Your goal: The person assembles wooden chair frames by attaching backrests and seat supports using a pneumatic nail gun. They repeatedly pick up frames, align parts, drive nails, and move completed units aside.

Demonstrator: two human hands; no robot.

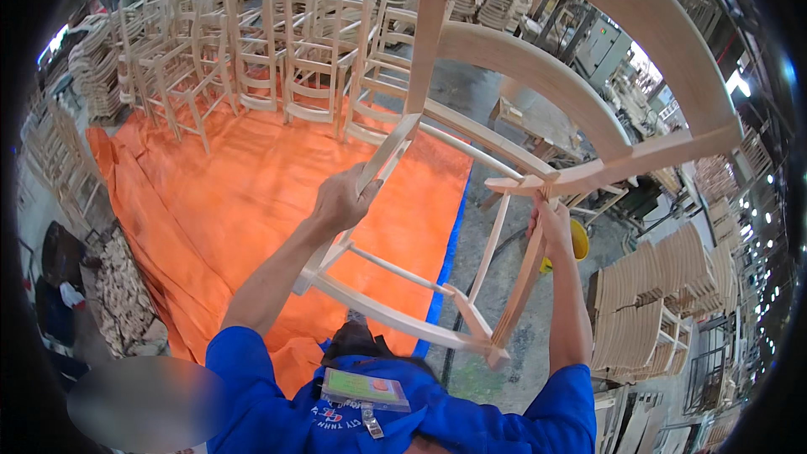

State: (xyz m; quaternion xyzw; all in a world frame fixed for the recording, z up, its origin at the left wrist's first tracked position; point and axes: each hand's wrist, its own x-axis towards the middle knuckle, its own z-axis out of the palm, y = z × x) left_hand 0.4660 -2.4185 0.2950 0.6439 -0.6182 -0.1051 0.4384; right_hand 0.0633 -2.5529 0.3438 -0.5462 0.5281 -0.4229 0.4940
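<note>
Raised in front of me is an unfinished wooden chair frame (pixel 580 175) with curved back slats and no seat panel. My left hand (pixel 343 197) is closed round a rail on its left side. On the right, my right hand (pixel 551 227) grips a leg just below the joint with the back post; some of its fingers are behind the wood. The frame is tilted, its curved back reaching up to the right and its lower rail (pixel 395 311) close to my body.
An orange tarp (pixel 252 193) with a blue edge covers the floor to the left. Several bare chair frames (pixel 252 59) stand along its far side. Stacked curved wooden parts (pixel 656 269) and a yellow bucket (pixel 578 240) are at right. A pile of wood offcuts (pixel 126 286) lies at left.
</note>
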